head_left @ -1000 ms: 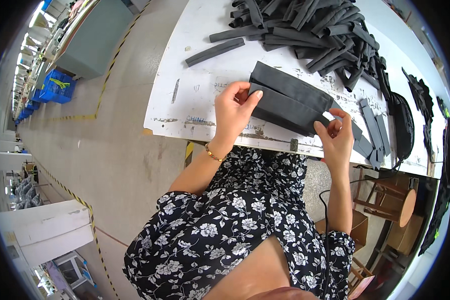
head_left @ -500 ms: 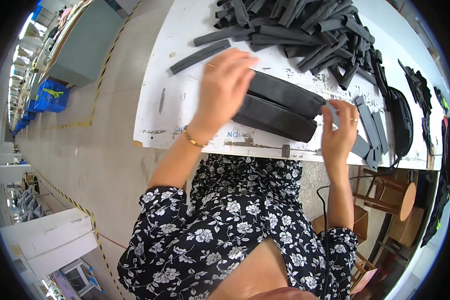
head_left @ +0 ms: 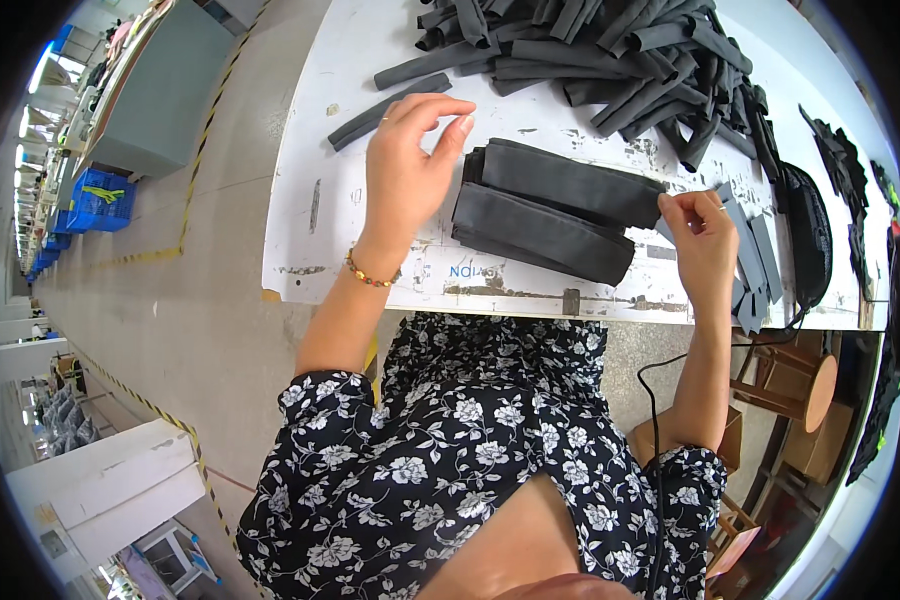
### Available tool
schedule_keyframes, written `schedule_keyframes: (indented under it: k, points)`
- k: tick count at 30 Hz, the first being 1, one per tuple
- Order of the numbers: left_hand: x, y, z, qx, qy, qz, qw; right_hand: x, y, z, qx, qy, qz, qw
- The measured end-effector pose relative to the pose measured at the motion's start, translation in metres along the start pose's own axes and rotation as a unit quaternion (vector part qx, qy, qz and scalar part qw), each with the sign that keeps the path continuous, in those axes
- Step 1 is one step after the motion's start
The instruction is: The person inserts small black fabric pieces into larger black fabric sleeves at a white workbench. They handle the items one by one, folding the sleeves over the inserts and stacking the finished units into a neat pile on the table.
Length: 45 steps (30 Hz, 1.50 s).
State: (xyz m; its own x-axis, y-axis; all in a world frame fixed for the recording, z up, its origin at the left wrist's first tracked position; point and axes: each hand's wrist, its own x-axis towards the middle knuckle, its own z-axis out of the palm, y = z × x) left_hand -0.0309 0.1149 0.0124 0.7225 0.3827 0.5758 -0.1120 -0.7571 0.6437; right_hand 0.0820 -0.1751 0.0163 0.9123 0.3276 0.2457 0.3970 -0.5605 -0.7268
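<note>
Two flat stacks of folded black fabric strips lie side by side on the white table, the far stack (head_left: 570, 180) and the near stack (head_left: 540, 235). My right hand (head_left: 705, 240) is at the far stack's right end, thumb and forefinger pinched on the corner of a strip. To the left of both stacks hovers my left hand (head_left: 405, 160), empty, with its thumb apart from its curved fingers. A single rolled black strip (head_left: 355, 125) rests on the table beyond that hand.
A big heap of rolled dark strips (head_left: 630, 75) covers the table's far side. Flat grey pieces (head_left: 755, 260) and a black pouch (head_left: 803, 240) lie to the right. A cable (head_left: 652, 400) hangs past my right arm, near a wooden stool (head_left: 815, 392). The table's near edge (head_left: 510, 308) faces me.
My left hand has moved left, away from the stacks, uncovering their left ends. My right hand has shifted slightly right, still at the far stack's end.
</note>
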Motion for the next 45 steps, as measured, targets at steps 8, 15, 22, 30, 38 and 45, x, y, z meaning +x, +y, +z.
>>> schedule_keyframes:
  k: [8,15,22,30,38,45]
  points:
    - [-0.035,0.040,0.035,0.138,-0.136,0.222,0.956,-0.014,-0.007,0.023,-0.002,-0.022,-0.027,0.999]
    - [-0.026,0.039,0.048,0.172,-0.178,0.239,0.939,-0.016,-0.023,0.023,-0.225,0.043,-0.216,0.949]
    - [-0.025,-0.006,0.067,0.213,-0.246,0.199,0.924,-0.023,-0.014,0.076,-0.273,-0.102,-0.265,0.919]
    - [-0.023,-0.018,0.073,0.137,-0.287,0.154,0.935,-0.024,0.001,0.097,-0.202,-0.128,-0.233,0.943]
    - [-0.012,0.007,0.060,0.233,-0.276,0.187,0.913,0.010,0.030,0.019,0.318,-0.073,0.000,0.945]
    - [0.022,0.035,0.063,0.136,-0.317,0.246,0.906,-0.010,0.040,0.024,0.407,-0.102,0.162,0.893]
